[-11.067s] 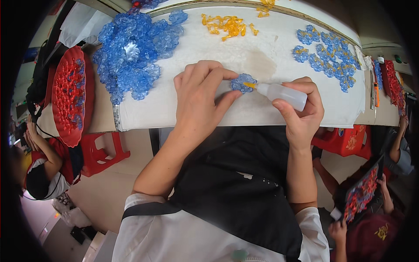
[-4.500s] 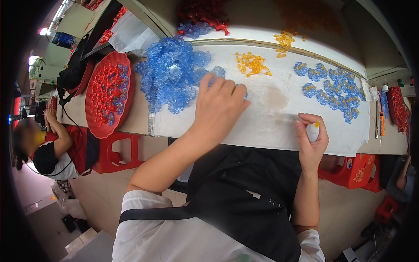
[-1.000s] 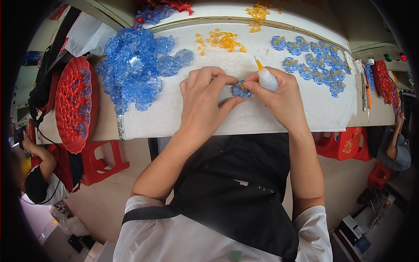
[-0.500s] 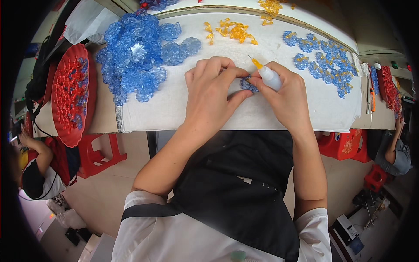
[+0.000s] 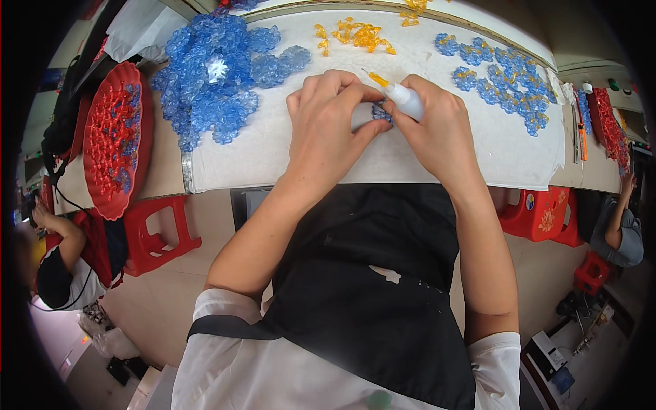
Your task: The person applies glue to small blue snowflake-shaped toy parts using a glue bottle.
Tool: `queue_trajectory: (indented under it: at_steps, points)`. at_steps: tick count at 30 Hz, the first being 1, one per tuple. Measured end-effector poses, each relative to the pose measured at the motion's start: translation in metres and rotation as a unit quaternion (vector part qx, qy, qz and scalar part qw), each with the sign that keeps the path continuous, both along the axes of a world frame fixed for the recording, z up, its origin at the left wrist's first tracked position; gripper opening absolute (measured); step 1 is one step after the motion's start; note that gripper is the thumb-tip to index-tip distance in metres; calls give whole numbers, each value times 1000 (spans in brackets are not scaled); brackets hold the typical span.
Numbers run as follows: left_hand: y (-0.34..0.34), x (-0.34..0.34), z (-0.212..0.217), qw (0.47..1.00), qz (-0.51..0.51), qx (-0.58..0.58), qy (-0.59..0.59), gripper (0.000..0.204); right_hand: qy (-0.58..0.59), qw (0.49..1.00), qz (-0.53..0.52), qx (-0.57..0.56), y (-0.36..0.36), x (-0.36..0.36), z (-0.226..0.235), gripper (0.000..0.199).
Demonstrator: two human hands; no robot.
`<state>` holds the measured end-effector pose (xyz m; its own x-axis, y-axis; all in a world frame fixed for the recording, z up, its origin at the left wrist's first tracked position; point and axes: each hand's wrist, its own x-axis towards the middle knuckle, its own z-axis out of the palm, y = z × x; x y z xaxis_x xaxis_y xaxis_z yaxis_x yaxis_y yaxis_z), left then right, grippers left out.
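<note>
My left hand (image 5: 328, 126) is closed, thumb and forefinger gripping a small blue translucent flower piece (image 5: 381, 111) above the white-covered table. Fingers hide much of that piece. In my right hand (image 5: 441, 130) rests a squeeze bottle (image 5: 406, 101) of whitish plastic, with a yellow tip and a thin needle pointing up and left. My right thumb and fingertips reach the flower's right edge; whether they press on it I cannot tell. Beyond the hands lie loose yellow translucent pieces (image 5: 365, 37). Blue flowers with yellow pieces on them (image 5: 516, 89) are spread at the right.
A large heap of blue flower pieces (image 5: 212, 75) fills the table's left. Beside it stands a red scalloped tray (image 5: 140, 160) of red and blue pieces. Slim tools (image 5: 583, 142) lie near the right edge. Red stools (image 5: 160, 236) and other people (image 5: 65, 256) are at both sides.
The view has shifted slightly, so table and hands sit higher in the picture. My hands keep their hold on the flower and the bottle, with the fingertips drawn a little closer together.
</note>
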<state>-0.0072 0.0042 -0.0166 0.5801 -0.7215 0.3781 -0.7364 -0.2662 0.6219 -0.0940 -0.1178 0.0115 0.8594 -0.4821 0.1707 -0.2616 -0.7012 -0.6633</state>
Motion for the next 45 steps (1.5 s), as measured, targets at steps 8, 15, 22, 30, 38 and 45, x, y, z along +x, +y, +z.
queue_trajectory:
  at_steps: [8,15,22,30,38,45]
  points:
    - [0,0,0,1000,-10,3,-15,30,-1,1000,3,3,-3,-1,-2,13]
    - [-6,-1,5,1000,-9,23,-9,29,-123,989,-38,72,-13,-19,-11,20]
    - [-27,6,7,999,-9,32,-21,29,-183,954,-152,182,-27,-64,-12,13]
    - [-82,16,19,990,40,8,-138,40,-187,949,-169,189,-21,-74,-21,12]
    - [13,59,33,945,80,146,-281,33,-199,956,-144,160,-24,-70,-20,12]
    - [19,27,10,985,-85,7,-147,26,-218,965,-86,119,-28,-77,-25,32]
